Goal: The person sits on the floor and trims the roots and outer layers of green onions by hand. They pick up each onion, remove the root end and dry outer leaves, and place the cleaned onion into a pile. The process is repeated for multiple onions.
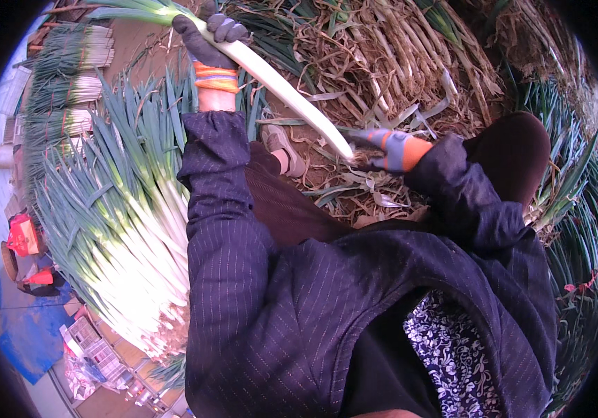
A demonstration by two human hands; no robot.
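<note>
My left hand (210, 42), in a dark glove with an orange cuff, is closed around the upper stalk of a large green onion (288, 96). The stalk's white shaft slants down to the right, its green leaves running off the top edge. At its root end is my right hand (393, 149), in a grey and orange glove, blurred; whether its fingers grip the roots cannot be made out. A pile of green onions with clean white shafts (137, 235) lies beside my left arm. Unpeeled green onions with dry, brownish leaves (398, 52) lie beyond my right hand.
Dry leaf scraps (377, 196) litter the soil between my legs, near my shoe (284, 149). Tied green onion bundles (69, 94) line the far left. A red package (23, 235), a blue sheet (32, 329) and plastic crates (95, 350) are at the left. More leafy green onions (586, 209) lie right.
</note>
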